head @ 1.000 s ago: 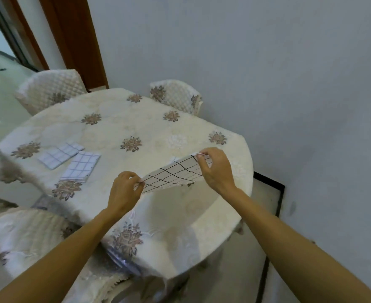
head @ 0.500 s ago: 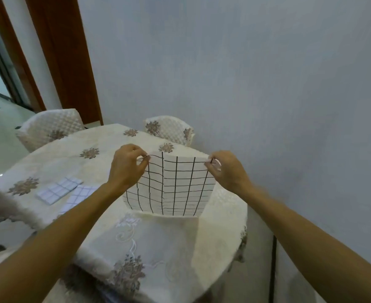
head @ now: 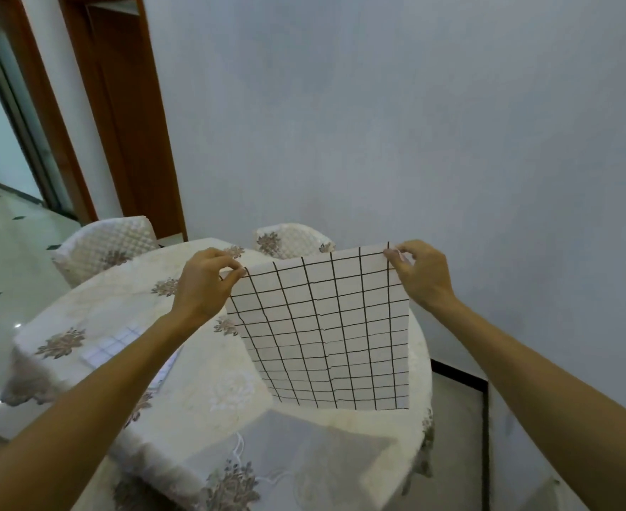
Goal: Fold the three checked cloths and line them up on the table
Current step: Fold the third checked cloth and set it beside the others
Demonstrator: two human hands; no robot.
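Hidden bits first. L forearm (head: 94, 392) cuts across a pale checked cloth (head: 107, 349) lying on the table's left part. Only a blurred patch of faint grid shows above the arm, plus a pale corner (head: 167, 369) below it. Can't tell if that's one piece or two, nor how it's folded. Far side of the table is masked by the raised cloth. Both arms are cut off at the frame bottom.

Black-grid cloth (head: 326, 333): white w/ thin black lines, held up in the air over the table (head: 200, 396). It's spread flat and hangs from its top edge, bottom edge free, shadow on the covering below. L hand (head: 202, 285) pinches the top-left corner betw. thumb and forefinger, other fingers curled in. R hand (head: 420, 274) pinches the top-right corner, fingertips bunched on the edge. Hands well apart, R corner a bit higher.

Surface: roundish table under a cream tablecloth (head: 178, 433) w/ brown flower motifs, draping over the edge. Two quilted cream-covered chairs: one chair at far left (head: 108, 245), a second chair (head: 293, 239) at the far side near the wall.

Room: plain pale grey wall (head: 396, 123). Brown wooden door frame (head: 119, 116) on the left. Glossy pale floor (head: 5, 248) w/ small dark inlays. Dark skirting (head: 458, 374) at the wall foot, right.
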